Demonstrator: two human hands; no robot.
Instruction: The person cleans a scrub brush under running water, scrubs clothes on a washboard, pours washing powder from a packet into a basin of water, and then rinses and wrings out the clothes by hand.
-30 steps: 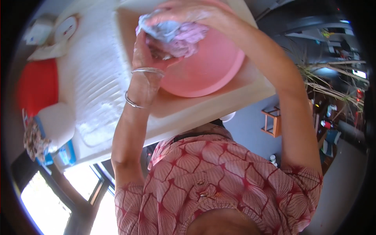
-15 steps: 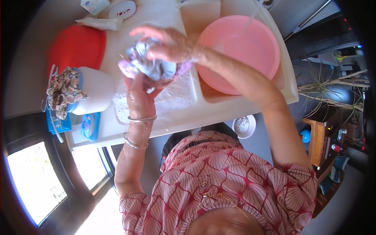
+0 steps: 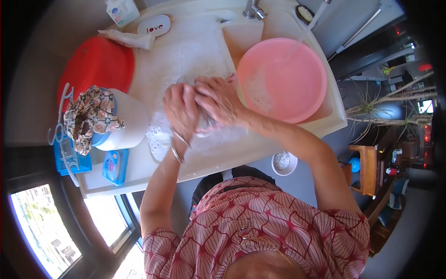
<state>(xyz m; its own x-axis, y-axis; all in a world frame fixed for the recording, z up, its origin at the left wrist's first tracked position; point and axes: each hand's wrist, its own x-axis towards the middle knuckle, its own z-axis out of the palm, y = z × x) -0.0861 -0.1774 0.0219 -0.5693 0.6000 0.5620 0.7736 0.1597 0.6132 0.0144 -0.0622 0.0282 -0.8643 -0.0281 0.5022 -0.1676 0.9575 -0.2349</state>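
My left hand (image 3: 180,106) and my right hand (image 3: 217,100) are side by side on a bunched wet cloth (image 3: 204,122), pale grey-blue with pinkish parts. Both hands curl over it and press it down on the sudsy washing slab (image 3: 165,139) of the white sink. Most of the cloth is hidden under my palms and fingers; bits of it stick out beyond the fingertips and below the hands. To the right, a pink basin (image 3: 283,79) sits in the sink bowl, holding some foamy water, with a thin stream running into it.
A red basin (image 3: 100,65), a white tub (image 3: 125,123) topped with patterned fabric, and a blue soap box (image 3: 114,166) line the left side. At the back are a white oval dish (image 3: 154,26), a white packet (image 3: 130,39) and the tap (image 3: 254,10). A small bowl (image 3: 284,162) stands below the sink's front edge.
Both hands have brought the cloth down from above the slab onto it. My right hand has moved from over the cloth to beside my left. The view has shifted slightly.
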